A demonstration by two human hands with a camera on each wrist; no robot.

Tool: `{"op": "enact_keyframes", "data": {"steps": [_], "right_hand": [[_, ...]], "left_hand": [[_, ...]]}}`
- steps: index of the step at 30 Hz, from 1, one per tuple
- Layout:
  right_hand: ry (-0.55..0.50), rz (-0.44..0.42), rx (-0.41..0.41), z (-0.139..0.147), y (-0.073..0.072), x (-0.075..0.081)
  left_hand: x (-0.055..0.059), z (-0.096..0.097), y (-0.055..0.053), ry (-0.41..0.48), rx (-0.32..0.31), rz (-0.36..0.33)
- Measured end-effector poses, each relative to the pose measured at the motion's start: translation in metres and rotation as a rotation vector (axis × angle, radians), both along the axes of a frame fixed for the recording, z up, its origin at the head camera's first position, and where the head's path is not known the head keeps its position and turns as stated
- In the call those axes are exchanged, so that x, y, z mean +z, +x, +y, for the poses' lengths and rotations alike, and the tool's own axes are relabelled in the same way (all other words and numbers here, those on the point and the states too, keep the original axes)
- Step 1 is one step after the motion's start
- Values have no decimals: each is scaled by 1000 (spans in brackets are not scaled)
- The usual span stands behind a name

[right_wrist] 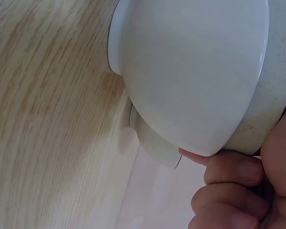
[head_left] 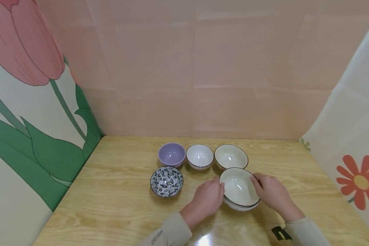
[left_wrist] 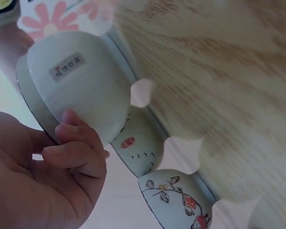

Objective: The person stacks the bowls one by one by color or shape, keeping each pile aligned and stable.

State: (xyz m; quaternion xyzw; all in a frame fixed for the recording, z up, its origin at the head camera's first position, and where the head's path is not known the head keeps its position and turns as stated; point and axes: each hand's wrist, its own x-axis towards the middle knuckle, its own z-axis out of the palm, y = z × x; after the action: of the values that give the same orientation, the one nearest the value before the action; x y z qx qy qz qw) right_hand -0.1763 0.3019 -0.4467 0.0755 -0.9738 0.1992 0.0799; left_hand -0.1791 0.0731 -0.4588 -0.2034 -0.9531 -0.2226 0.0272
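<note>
A cream bowl with a dark rim [head_left: 240,184] sits nested in a white bowl [right_wrist: 195,71], whose outside shows below it in both wrist views. My left hand [head_left: 206,198] grips the nested pair at the near left side, its curled fingers against the outside of the bowls in the left wrist view. On the opposite side my right hand [head_left: 273,193] pinches the cream bowl's rim, thumb over the edge and fingers curled underneath. A small printed label [left_wrist: 67,67] shows on the white bowl's outside.
Behind the pair stand a purple bowl [head_left: 171,153], a small white bowl [head_left: 200,155] and another cream bowl [head_left: 230,155] in a row. A black-and-white patterned bowl [head_left: 166,181] stands in front of the purple one. The wooden table [head_left: 110,201] ends at a pink backdrop [head_left: 190,85].
</note>
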Motion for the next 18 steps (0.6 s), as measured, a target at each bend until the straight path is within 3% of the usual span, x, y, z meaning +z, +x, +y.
{"op": "enact_keyframes", "data": {"steps": [12,18], "right_hand": [[-100,-35,16,4,-1,0],[-77,-52,17,5,-1,-1]], "left_hand": [[1,2,-1,-29,13,-6],[1,2,-1,-28,9,4]]}}
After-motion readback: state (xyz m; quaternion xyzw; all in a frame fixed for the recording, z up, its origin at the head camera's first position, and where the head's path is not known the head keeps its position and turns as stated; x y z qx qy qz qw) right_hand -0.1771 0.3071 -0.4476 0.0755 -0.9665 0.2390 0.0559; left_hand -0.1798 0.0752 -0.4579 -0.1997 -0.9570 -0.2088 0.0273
